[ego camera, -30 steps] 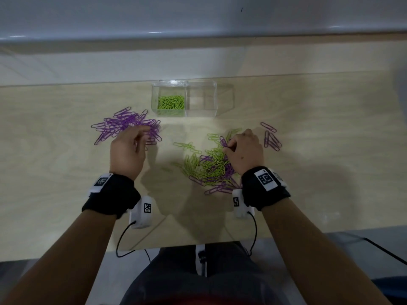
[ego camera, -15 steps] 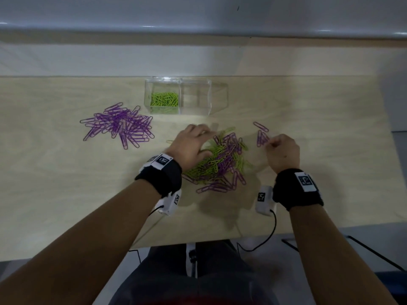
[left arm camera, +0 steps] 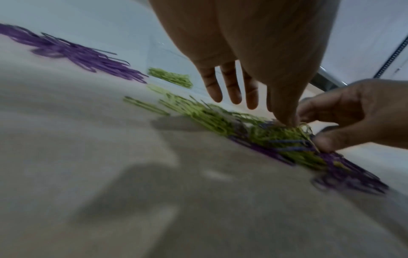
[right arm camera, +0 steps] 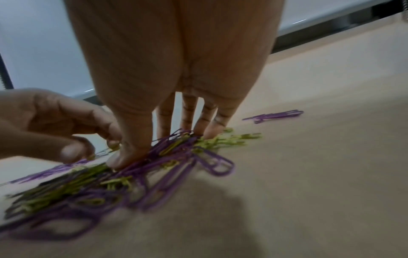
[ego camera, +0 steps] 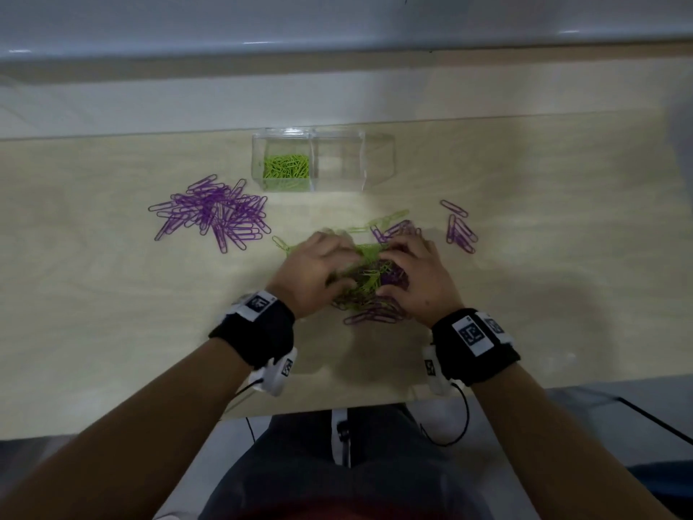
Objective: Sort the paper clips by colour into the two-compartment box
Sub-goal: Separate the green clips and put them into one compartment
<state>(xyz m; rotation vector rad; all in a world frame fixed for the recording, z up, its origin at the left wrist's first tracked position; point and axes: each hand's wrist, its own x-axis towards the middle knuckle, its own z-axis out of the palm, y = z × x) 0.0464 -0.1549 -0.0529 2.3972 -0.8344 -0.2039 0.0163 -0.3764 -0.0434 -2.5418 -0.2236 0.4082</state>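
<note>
A clear two-compartment box (ego camera: 322, 161) is observed at the far side of the table (ego camera: 112, 313). Green paper clips (ego camera: 287, 167) are contained in its left compartment; no clips are seen in the right one. A mixed heap of green and purple clips (ego camera: 369, 279) is located near the front edge, flanked by both hands. The left hand (ego camera: 313, 272) is held with fingers (left arm camera: 232, 87) extended and spread; the right hand (ego camera: 420, 279) is pressed fingertips-down onto the heap. A purple pile (ego camera: 213, 215) is noted left of the box, and a few purple clips (ego camera: 459, 230) right of the heap.
</note>
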